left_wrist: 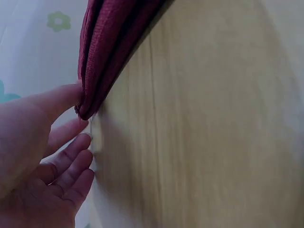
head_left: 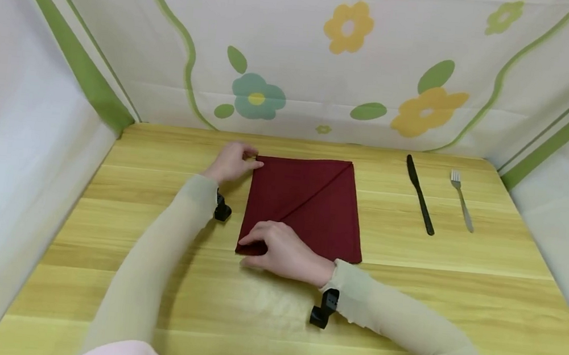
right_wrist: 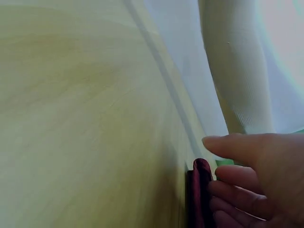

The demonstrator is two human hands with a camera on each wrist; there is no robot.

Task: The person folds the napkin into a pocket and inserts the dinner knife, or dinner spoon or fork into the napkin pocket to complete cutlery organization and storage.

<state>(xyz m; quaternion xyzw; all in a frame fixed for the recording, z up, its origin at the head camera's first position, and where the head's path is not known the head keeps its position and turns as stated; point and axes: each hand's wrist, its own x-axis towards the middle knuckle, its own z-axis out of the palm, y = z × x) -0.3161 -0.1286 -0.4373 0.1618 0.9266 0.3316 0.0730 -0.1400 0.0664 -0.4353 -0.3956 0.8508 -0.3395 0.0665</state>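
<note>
Lying flat near the middle of the table point(head_left: 98, 297), toward its far edge, the napkin point(head_left: 313, 203) was a dark red square with a diagonal fold line running from its far right corner to its near left one. The left hand point(head_left: 231, 162) was at the far left corner; in the left wrist view the thumb point(left_wrist: 57, 100) and a fingertip pinched the layered edge of the napkin point(left_wrist: 102, 57) there, the other fingers loosely curled beside it, apparently to keep that corner lined up. The right hand point(head_left: 284, 253) lay over the near left corner, fingers bent down onto the cloth, likely pinning the folded layers in place; the right wrist view showed the fingers point(right_wrist: 237, 185) against the rolled edge of the napkin point(right_wrist: 200, 190), though whether they gripped or only pressed I could not tell.

The cloth looked woven and slightly coarse, thick enough to bulge at its folds. The table was pale, smooth wood grain in long planks. Well apart to the right lay a black knife point(head_left: 420, 194) and a slim metal fork point(head_left: 462, 200), parallel, out of the way of the folding. Flowered fabric hung behind.
</note>
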